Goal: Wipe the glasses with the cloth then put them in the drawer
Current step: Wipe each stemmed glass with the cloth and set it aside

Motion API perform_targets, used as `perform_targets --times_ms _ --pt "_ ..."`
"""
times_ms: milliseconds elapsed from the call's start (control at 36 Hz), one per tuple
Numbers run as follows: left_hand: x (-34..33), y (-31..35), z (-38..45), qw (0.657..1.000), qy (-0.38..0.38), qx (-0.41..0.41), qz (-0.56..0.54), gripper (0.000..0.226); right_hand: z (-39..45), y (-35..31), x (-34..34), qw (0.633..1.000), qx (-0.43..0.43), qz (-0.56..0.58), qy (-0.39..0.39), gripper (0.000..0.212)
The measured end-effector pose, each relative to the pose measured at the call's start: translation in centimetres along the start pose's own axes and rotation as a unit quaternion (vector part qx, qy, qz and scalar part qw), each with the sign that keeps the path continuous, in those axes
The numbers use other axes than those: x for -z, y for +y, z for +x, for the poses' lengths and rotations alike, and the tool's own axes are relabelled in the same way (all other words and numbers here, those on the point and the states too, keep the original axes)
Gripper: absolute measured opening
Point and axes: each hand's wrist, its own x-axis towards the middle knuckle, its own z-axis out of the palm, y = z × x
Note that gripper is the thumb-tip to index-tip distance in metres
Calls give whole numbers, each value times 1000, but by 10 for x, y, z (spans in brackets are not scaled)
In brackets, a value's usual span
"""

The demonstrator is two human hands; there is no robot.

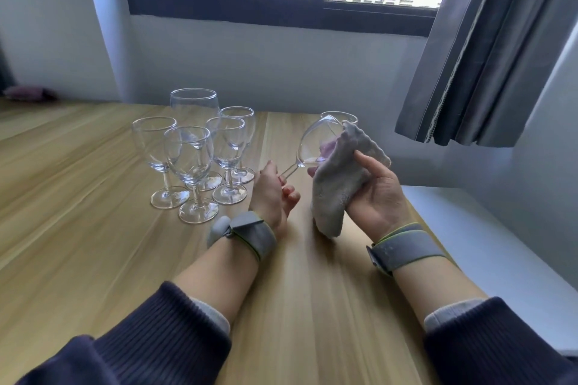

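Note:
My left hand (pixel 273 194) grips the stem of a clear wine glass (pixel 316 142), which is tilted up to the right above the wooden table (pixel 93 228). My right hand (pixel 377 194) holds a grey cloth (pixel 336 184) against the bowl, with fingers pushed inside the glass behind the cloth. Several more wine glasses (pixel 195 150) stand upright in a cluster to the left. Another glass rim (pixel 339 116) shows just behind the cloth. No drawer is in view.
A wall with a dark-framed window (pixel 281 9) lies beyond the table. A grey curtain (pixel 488 50) hangs at the right. A white ledge (pixel 488 244) runs along the table's right edge. Both wrists wear grey bands.

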Motion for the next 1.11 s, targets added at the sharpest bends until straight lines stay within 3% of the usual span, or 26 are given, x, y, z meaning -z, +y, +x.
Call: perform_targets --times_ms 111,194,306,389,417,500,528,583,639,722,833,1000,1111 --pt "-4 -2 -6 998 -35 54 21 32 4 6 0 998 15 -59 -14 23" --pt "-7 -6 -14 989 -86 113 45 36 4 8 1 998 -7 -57 -18 22" --pt "-9 -11 -17 975 -143 139 102 38 1 7 2 997 -22 -54 -50 77" --pt "-9 -13 -15 970 -145 146 127 39 0 7 1 997 -19 -74 29 106" --pt "-9 -14 -16 969 -145 145 138 38 1 6 1 995 -20 -79 54 102" --pt "-10 -19 -13 965 -140 116 188 34 -6 4 -5 987 -11 -145 72 28" --pt "-10 -20 -12 964 -140 96 206 28 -8 2 -6 985 0 -153 75 18" --pt "-12 -22 -13 962 -133 53 232 16 -6 -1 -5 983 23 -155 94 18" --pt "-9 -23 -13 954 -130 -14 270 25 -4 0 -7 982 39 -126 134 28" --pt "-4 -23 -15 905 -164 -155 361 29 -3 0 -9 980 45 -45 187 37" --pt "-1 -21 -17 848 -170 -212 455 27 -4 -1 -7 977 44 -22 208 33" --pt "-8 -15 -13 893 -126 -153 405 21 -5 -1 -4 987 25 -42 150 38" --pt "-10 -6 -9 940 -90 -30 329 14 -7 -1 -5 994 9 -78 81 39"
